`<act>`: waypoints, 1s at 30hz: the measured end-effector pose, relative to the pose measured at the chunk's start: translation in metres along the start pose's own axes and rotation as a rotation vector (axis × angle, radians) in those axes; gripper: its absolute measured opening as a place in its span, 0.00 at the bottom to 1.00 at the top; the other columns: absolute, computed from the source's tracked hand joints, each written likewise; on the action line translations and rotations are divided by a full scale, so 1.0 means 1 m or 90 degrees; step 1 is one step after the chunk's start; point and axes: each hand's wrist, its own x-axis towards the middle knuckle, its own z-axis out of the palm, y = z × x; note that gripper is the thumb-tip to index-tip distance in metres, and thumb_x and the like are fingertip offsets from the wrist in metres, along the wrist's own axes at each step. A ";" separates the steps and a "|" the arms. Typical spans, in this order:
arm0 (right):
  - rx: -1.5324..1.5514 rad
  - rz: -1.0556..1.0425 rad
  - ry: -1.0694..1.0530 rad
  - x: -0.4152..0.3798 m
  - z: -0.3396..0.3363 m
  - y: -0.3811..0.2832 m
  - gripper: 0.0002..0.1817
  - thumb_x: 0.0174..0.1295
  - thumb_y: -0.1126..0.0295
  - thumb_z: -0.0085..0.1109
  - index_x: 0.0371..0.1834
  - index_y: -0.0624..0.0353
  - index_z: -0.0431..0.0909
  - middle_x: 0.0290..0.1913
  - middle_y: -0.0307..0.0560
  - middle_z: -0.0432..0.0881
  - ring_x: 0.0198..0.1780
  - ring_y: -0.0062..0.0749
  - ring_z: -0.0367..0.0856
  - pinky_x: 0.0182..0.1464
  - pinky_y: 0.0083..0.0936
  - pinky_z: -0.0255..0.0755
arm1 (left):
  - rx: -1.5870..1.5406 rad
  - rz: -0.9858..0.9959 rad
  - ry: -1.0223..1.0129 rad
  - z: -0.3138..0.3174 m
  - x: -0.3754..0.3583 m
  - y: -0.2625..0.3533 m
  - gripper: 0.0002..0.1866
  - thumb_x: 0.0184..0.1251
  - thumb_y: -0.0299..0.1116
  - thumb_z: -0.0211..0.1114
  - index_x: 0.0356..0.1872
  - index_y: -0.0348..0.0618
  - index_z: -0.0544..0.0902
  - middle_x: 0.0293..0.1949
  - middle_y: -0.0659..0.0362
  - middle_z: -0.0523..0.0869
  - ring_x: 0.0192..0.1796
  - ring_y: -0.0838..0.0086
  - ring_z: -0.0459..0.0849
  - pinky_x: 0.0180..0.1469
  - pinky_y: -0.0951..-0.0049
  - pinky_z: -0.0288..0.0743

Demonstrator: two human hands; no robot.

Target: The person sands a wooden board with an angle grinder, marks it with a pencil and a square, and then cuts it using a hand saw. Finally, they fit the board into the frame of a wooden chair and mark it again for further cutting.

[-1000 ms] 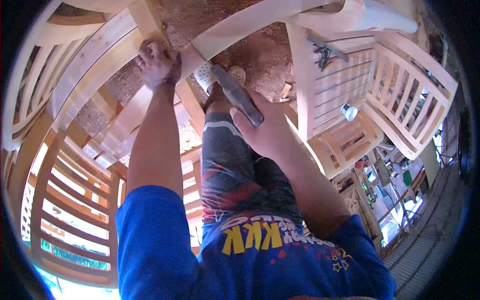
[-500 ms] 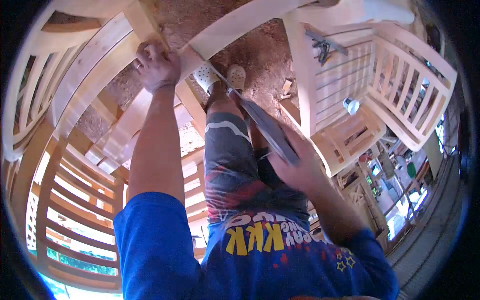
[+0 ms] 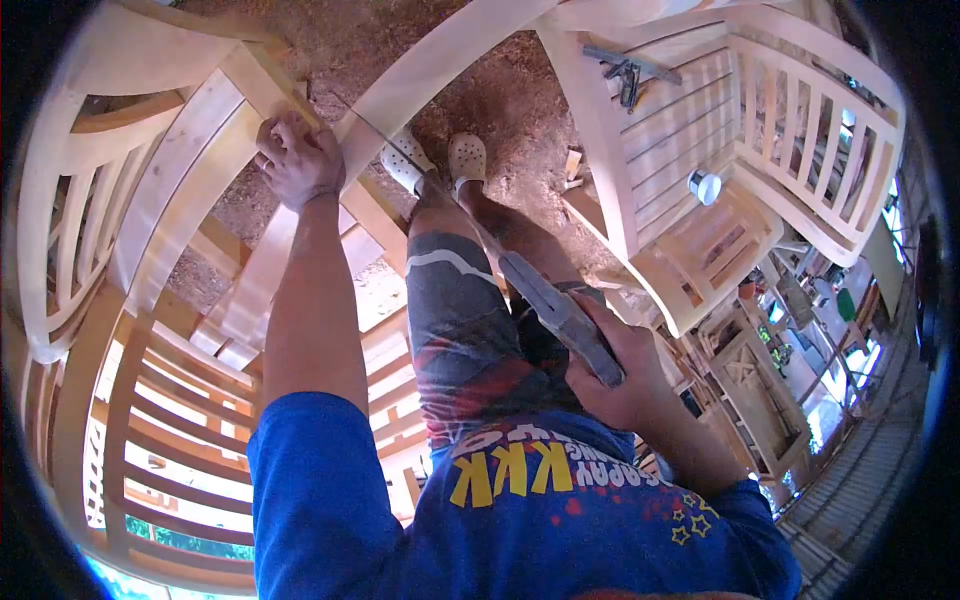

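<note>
My left hand (image 3: 300, 160) bears down on a pale wooden bench frame (image 3: 245, 140), its fingers curled over the wood beside a curved plank (image 3: 430, 70). In my right hand (image 3: 620, 370) is the grey handle of a saw (image 3: 545, 300). Its thin blade runs up and left past my legs to the curved plank, near my left hand. Exactly where the blade meets the wood is hard to make out.
A slatted wooden bench (image 3: 680, 130) stands at the right, with a dark clamp-like tool (image 3: 628, 82) and a round white-lidded container (image 3: 704, 187) on it. Slatted chair backs (image 3: 185, 450) are at the left. My pale clogs (image 3: 467, 160) stand on brown ground.
My right hand and the saw handle have moved down and right, closer to my body. My left hand remains on the wood. The whole view has shifted slightly.
</note>
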 end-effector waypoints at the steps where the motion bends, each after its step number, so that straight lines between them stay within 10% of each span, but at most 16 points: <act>1: 0.006 -0.035 0.012 0.004 0.000 0.000 0.41 0.59 0.67 0.63 0.79 0.60 0.64 0.52 0.73 0.84 0.58 0.72 0.84 0.65 0.52 0.77 | -0.001 0.001 0.011 0.002 0.000 -0.001 0.26 0.60 0.42 0.65 0.62 0.58 0.81 0.65 0.55 0.74 0.60 0.45 0.79 0.55 0.43 0.81; 9: 0.002 -0.205 0.070 0.181 0.048 -0.043 0.32 0.61 0.69 0.64 0.72 0.58 0.73 0.46 0.68 0.87 0.48 0.64 0.89 0.53 0.45 0.83 | -0.028 0.067 0.062 0.007 0.003 -0.005 0.25 0.64 0.48 0.68 0.61 0.54 0.80 0.66 0.54 0.74 0.62 0.45 0.78 0.58 0.40 0.79; 15: -0.056 -0.252 0.152 0.054 0.023 0.029 0.37 0.59 0.67 0.66 0.74 0.61 0.69 0.44 0.68 0.88 0.50 0.66 0.89 0.54 0.52 0.83 | -0.012 0.006 -0.007 0.002 0.000 0.001 0.27 0.62 0.47 0.68 0.62 0.54 0.79 0.67 0.55 0.72 0.62 0.45 0.78 0.58 0.42 0.80; 18: -0.025 0.057 -0.028 -0.028 -0.016 0.022 0.40 0.58 0.70 0.62 0.79 0.59 0.65 0.58 0.70 0.85 0.63 0.66 0.84 0.68 0.49 0.76 | 0.000 0.015 -0.002 0.004 0.002 -0.001 0.26 0.64 0.47 0.66 0.63 0.55 0.79 0.66 0.55 0.73 0.62 0.45 0.78 0.57 0.41 0.80; 21: 0.020 -0.018 -0.003 -0.025 -0.017 0.027 0.40 0.58 0.71 0.60 0.79 0.58 0.65 0.61 0.69 0.84 0.65 0.65 0.83 0.69 0.50 0.75 | 0.009 0.014 -0.017 0.003 0.001 0.000 0.26 0.68 0.48 0.64 0.66 0.55 0.77 0.68 0.52 0.72 0.65 0.41 0.76 0.60 0.41 0.79; 26: 0.001 -0.214 0.073 0.171 0.048 -0.028 0.32 0.61 0.68 0.67 0.71 0.64 0.75 0.46 0.68 0.88 0.47 0.59 0.90 0.54 0.40 0.84 | 0.052 -0.016 -0.039 0.024 -0.006 -0.017 0.28 0.69 0.51 0.63 0.68 0.55 0.76 0.70 0.50 0.71 0.70 0.39 0.73 0.67 0.40 0.76; 30: 0.069 -0.244 0.114 0.155 0.035 -0.010 0.33 0.59 0.67 0.68 0.70 0.66 0.75 0.40 0.70 0.88 0.43 0.61 0.90 0.52 0.44 0.83 | -0.037 0.029 -0.041 0.005 -0.008 -0.008 0.27 0.68 0.51 0.64 0.66 0.54 0.78 0.70 0.49 0.71 0.69 0.41 0.73 0.66 0.42 0.76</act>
